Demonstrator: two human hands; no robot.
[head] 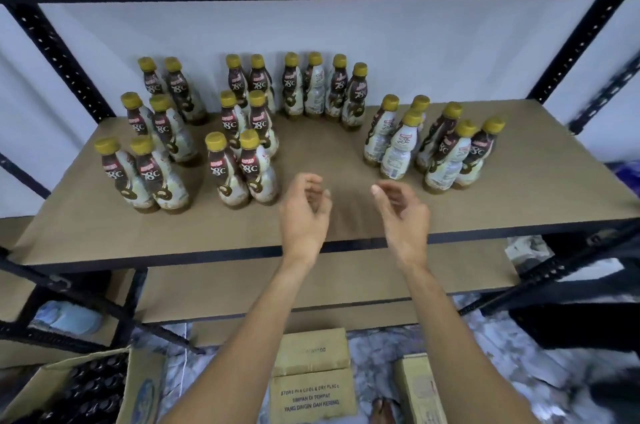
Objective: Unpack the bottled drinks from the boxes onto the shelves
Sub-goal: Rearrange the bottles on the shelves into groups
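Note:
Several brown-and-white coffee bottles (242, 167) with gold caps stand in clusters on the tan shelf board (519, 201). My left hand (304, 212) and my right hand (401, 212) hover side by side over the bare front middle of the board. Both hold nothing and their fingers hang loosely curled. The nearest bottles stand just left of my left hand. Another cluster (446, 156) stands to the upper right of my right hand.
Black metal uprights (62, 59) frame the shelf. A lower board (332, 285) lies beneath. On the floor stand a cardboard box (311, 378) with printed flaps, a second box (419, 389) on its right, and an open box (90, 389) of dark-capped bottles at the left.

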